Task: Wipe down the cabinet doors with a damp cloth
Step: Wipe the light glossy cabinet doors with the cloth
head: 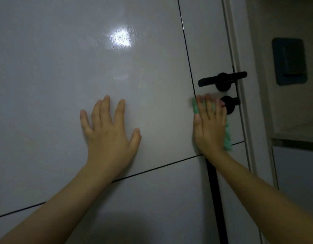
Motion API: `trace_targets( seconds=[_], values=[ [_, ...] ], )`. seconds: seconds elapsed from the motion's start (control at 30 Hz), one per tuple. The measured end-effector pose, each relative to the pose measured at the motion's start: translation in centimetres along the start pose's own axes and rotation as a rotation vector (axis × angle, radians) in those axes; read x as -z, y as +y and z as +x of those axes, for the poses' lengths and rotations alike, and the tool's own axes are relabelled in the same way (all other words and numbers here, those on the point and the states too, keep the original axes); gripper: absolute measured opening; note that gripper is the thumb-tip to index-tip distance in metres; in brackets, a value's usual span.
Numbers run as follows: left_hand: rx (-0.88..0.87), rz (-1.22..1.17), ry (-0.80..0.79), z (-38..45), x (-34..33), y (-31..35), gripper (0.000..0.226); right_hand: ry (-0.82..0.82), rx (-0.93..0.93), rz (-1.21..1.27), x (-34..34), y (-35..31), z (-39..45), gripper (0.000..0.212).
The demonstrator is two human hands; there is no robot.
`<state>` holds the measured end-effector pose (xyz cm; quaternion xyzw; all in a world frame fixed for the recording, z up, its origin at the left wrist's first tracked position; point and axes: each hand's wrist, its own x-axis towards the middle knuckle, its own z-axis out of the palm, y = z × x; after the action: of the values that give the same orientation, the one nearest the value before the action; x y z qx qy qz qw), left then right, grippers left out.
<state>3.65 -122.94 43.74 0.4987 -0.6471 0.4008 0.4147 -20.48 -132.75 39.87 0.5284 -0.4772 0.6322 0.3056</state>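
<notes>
The dim room shows a glossy grey door [134,85] split by dark seams. The right hand [209,127] presses a green cloth [228,136] flat with straight fingers, just beside the black handle [222,80]. The left hand [110,131] rests splayed on the panel, grasping nothing. The cloth looks soft and limp (likely slick when damp), so palm pressure should suit it best.

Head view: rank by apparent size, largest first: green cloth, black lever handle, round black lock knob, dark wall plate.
1. dark wall plate
2. black lever handle
3. green cloth, unsure: the right hand covers most of it, so only its edges show
4. round black lock knob, partly hidden by fingertips
</notes>
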Motion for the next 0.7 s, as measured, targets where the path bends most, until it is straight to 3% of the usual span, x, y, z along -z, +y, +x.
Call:
trace_targets(
  seconds=[0.07,0.13,0.23,0.27,0.3,0.4,0.43,0.5,0.6,0.67,0.7],
  values=[
    [-0.006,0.039,0.006,-0.4,-0.6,-0.2,0.076,-0.02,0.072,-0.044,-0.8,-2.5,-3.9,0.053],
    [0.019,0.026,0.013,0.0,-0.9,0.3,0.078,-0.141,0.355,-0.011,-0.6,-3.1,-7.6,0.052],
    [0.046,0.008,0.006,0.5,-0.8,0.6,0.08,-0.215,0.72,-0.036,0.3,-0.3,-5.5,0.05],
    [0.032,0.015,0.0,0.4,-0.7,0.5,0.08,-0.196,0.692,-0.056,0.2,0.4,-3.8,0.05],
    [0.019,0.027,-0.003,0.3,-0.7,0.3,0.079,-0.168,0.544,-0.047,0.2,0.3,-1.8,0.051],
    [0.007,0.053,0.013,0.3,-0.6,-0.3,0.073,-0.026,-0.038,0.029,-0.7,-5.5,1.3,0.053],
    [-0.001,0.046,0.015,0.4,-0.4,-0.4,0.07,-0.022,-0.051,0.027,-0.8,-7.9,0.6,0.054],
    [-0.026,0.023,0.018,0.6,0.2,-0.7,0.064,-0.098,0.215,0.02,-1.2,-10.5,-2.3,0.054],
    [-0.057,-0.027,0.043,0.2,1.4,-2.2,0.058,-0.208,0.657,0.019,-0.2,-8.5,-4.7,0.051],
    [-0.078,-0.021,0.065,-0.7,2.2,-3.6,0.059,-0.23,0.721,-0.014,0.0,-7.6,-3.6,0.049],
    [-0.076,-0.008,0.077,-1.3,2.6,-4.3,0.06,-0.214,0.621,-0.015,-0.3,-8.4,-2.5,0.049]
  ],
)
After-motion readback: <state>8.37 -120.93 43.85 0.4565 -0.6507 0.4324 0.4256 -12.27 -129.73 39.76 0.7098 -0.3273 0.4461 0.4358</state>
